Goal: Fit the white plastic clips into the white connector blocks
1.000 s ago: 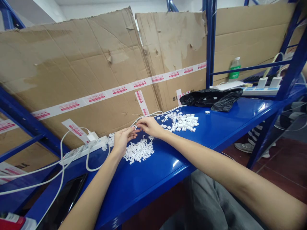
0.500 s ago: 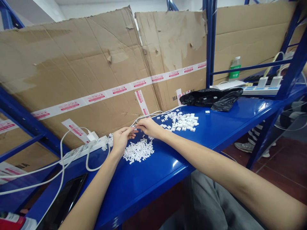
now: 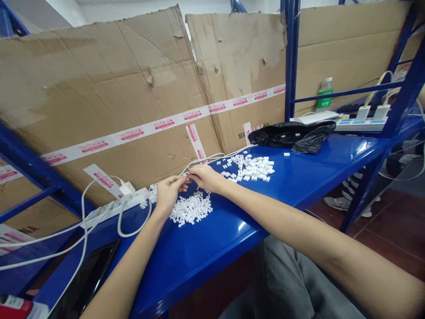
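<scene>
Since the frame half a second ago, the fingertips have closed further over the work; the white bit that showed there is now mostly covered. The piles have not visibly changed.

Largest: cardboard sheets (image 3: 116,93) stand along the back, taped across the seam, presumably to wall off the far side. The blue tabletop (image 3: 215,248) runs in front. A black bag (image 3: 315,141) lies slack near the back edge, white pieces showing in its mouth; likely a container kept out of the working area. The power strip (image 3: 111,211) sits against the cardboard, probably to keep its leads back.

The heap of small white parts (image 3: 191,208) lies just below the hands, apparently for a short reach. The pile of white blocks (image 3: 255,168) sits apart, beyond the right wrist, perhaps so the two kinds don't mix.

Left hand (image 3: 167,195): thumb and fingertips together, pinched. Right hand (image 3: 206,176): thumb and forefinger pinched, meeting the left. Small white piece (image 3: 187,178) appears clamped between both, presumably steadied from two sides; its shape is hidden.
</scene>
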{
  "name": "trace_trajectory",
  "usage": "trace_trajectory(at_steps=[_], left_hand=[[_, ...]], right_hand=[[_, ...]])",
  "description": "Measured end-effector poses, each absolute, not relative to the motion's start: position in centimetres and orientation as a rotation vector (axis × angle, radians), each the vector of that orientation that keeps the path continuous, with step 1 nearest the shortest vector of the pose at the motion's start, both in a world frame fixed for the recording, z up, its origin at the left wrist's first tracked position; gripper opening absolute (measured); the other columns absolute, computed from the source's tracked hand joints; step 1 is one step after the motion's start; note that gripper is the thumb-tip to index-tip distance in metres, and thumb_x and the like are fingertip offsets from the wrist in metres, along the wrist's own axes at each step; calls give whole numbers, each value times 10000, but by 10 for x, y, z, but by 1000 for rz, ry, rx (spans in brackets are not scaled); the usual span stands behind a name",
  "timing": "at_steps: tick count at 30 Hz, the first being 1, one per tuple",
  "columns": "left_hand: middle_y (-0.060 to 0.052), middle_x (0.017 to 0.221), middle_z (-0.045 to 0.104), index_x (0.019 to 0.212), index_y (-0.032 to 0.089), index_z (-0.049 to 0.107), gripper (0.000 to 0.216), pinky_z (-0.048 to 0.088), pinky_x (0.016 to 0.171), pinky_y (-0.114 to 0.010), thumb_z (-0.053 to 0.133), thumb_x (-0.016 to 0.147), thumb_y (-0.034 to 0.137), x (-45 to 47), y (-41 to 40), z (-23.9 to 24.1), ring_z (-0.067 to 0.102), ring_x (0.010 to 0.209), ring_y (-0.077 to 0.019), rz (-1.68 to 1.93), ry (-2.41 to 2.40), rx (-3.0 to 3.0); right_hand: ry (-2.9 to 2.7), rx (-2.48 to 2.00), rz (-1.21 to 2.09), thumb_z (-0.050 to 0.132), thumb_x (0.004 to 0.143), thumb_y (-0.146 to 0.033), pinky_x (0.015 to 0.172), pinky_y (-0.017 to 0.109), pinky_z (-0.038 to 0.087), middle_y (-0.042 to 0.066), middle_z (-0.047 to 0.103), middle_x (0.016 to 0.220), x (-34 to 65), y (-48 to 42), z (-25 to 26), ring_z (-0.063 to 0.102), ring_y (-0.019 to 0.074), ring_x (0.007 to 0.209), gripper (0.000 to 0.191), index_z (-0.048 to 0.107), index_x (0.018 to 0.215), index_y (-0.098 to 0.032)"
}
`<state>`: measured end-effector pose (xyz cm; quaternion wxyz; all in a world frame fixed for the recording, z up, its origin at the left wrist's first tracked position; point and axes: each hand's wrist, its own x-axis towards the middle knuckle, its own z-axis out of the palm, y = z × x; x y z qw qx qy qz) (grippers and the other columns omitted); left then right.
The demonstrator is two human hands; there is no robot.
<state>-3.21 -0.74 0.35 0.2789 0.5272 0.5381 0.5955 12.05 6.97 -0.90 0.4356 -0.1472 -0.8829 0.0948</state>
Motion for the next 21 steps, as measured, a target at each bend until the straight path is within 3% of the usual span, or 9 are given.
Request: trace_trajectory(at_steps=[8,13,16,21], left_hand=[[-92,732,760,742,117,773,330,520,604,-273,832,592,405,-35,-5,1,629,608,-154,1584,1454,1513],[-76,698,749,781,118,774,393,517,607,-278,852,582,447,-37,-5,1,625,592,-151,1559,1455,1543],[-69,671,742,803,114,777,463,516,609,-281,874,543,484,-37,-6,2,628,590,-155,1495,1460,1579],[-75,670,744,777,117,769,504,509,592,-287,875,533,545,-36,-7,2,616,573,-156,1405,1511,1683]], right_hand=[[-2134,-414,314,585,920,-42,772,277,440,35,643,803,120,66,-11,574,150,782,154,639,809,-135],[-2106,-433,464,622,931,-116,713,247,473,30,679,818,118,68,-15,617,131,740,27,637,954,-115],[-2137,-425,532,638,932,-117,715,248,480,45,705,849,118,70,-18,635,133,742,129,657,1058,-92],[-2192,-386,597,629,910,-41,729,256,473,54,733,822,120,71,-19,653,146,759,137,731,987,-89]])
